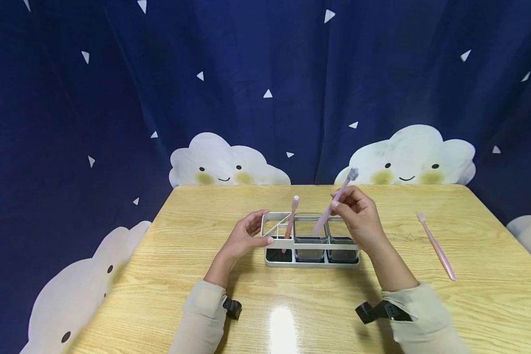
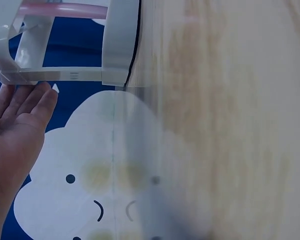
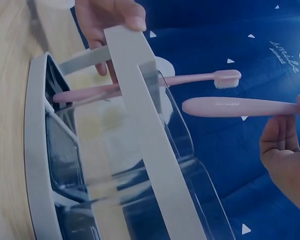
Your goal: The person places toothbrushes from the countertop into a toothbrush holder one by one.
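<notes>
A white toothbrush holder (image 1: 314,264) with clear cups stands on the table. My left hand (image 1: 243,236) holds its left end, thumb at the front rail and fingers behind. One pink toothbrush (image 1: 294,209) stands in a left-hand slot, bristles up. My right hand (image 1: 358,214) pinches a second pink toothbrush (image 1: 342,189) tilted with its head up. In the right wrist view, the end of that brush's handle (image 3: 215,107) is beside the clear cups' rims, near the standing brush. The left wrist view shows fingers (image 2: 35,102) against the holder's frame.
Right of the holder, another pink toothbrush (image 1: 438,248) lies on the wooden table (image 1: 150,295). Behind the table hangs a dark blue curtain (image 1: 248,49) with white triangles and smiling clouds. Two clear cups sit side by side in the holder's middle and right.
</notes>
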A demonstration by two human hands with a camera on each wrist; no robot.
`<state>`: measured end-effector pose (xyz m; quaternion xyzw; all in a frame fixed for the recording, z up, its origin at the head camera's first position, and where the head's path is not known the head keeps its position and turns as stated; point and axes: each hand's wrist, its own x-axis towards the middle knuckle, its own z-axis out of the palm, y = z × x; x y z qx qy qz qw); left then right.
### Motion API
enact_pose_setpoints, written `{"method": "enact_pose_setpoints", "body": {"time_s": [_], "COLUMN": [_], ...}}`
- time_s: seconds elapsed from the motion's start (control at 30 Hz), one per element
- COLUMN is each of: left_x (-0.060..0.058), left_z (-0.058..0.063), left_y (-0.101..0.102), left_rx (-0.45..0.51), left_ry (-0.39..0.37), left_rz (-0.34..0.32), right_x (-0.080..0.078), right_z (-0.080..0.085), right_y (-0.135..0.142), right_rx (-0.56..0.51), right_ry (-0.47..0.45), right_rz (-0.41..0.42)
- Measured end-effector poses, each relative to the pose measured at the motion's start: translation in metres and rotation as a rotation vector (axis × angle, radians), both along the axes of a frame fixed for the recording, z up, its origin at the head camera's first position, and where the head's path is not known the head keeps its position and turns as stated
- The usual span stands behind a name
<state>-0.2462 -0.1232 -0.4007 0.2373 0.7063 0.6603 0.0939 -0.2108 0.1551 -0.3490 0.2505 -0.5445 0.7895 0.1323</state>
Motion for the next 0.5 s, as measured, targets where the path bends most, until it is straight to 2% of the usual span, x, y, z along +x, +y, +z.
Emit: {"method": "enact_pose_setpoints", "body": {"time_s": [0.13, 0.23, 0.37, 0.43, 0.5], "left_x": [-0.001, -0.005, -0.004, 0.0, -0.001], "left_z": [-0.001, -0.007, -0.005, 0.002, 0.003], "left_y": [-0.001, -0.002, -0.002, -0.001, -0.001], "left_rx": [0.004, 0.012, 0.011, 0.004, 0.004], "left_ry": [0.001, 0.005, -0.004, -0.021, -0.023], "left_rz": [-0.01, -0.009, -0.009, -0.014, -0.023], "right_x": [-0.001, -0.001, -0.003, -0.004, -0.005], "right_z": [-0.002, -0.001, -0.002, -0.003, -0.004], "right_y": [-0.006, -0.011, -0.018, -0.02, -0.022], "right_rx": [-0.004, 0.003, 0.03, 0.056, 0.091], "right_ry": [-0.003, -0.011, -0.014, -0.024, -0.039], "right_rz": [-0.006, -0.02, -0.045, -0.057, -0.067]}}
